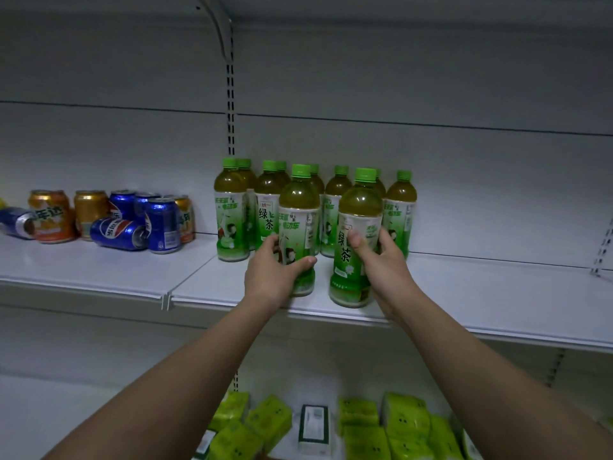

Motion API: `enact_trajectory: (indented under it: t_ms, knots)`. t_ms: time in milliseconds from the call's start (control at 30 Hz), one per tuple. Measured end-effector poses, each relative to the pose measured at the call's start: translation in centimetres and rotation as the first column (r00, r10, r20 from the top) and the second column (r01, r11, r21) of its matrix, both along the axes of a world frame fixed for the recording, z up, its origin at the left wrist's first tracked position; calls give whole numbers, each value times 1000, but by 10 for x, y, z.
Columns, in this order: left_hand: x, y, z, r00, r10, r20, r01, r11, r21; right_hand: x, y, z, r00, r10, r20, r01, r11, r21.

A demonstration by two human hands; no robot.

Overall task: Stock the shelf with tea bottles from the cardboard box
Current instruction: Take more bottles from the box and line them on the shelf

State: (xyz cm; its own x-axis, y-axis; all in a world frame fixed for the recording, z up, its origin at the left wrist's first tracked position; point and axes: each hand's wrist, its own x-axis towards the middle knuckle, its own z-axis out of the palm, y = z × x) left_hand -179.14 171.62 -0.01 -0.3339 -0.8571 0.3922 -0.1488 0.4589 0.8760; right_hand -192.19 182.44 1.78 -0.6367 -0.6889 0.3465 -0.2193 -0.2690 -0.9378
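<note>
A person's left hand (270,272) wraps its grip around one green tea bottle (298,227) while the right hand (381,257) closes on a second bottle (356,247), both standing upright near the front edge of a white metal shelf (464,293) in a dimly lit store aisle. Just behind these two bottles stands a cluster of stocked tea bottles (335,210) with green caps, set against the pale back panel (431,78). Well to the left of the cluster sit orange and blue soda cans (109,217), some upright and two tipped on their sides. Below the shelf, a lower tier holds lime-green packets (381,426). The cardboard box is out of view
</note>
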Motion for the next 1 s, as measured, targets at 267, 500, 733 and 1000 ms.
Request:
enact_trajectory:
  t_ms: [267, 500, 733, 1000]
  knots:
    - [6, -5, -3, 986, -75, 147, 79, 997, -25, 1, 16, -6, 962, -58, -268, 113, 975, 194]
    - [0, -6, -4, 977, 25, 212, -15, 999, -48, 0, 16, -17, 900, -181, -396, 295, 922, 250]
    - [-13, -15, -6, 973, 100, 208, -93, 995, -41, -13, -16, -17, 867, -198, -457, 332, 914, 234]
    - [-40, -36, -5, 971, 119, 208, -107, 992, -68, -41, -64, -22, 827, -208, -522, 374, 897, 236]
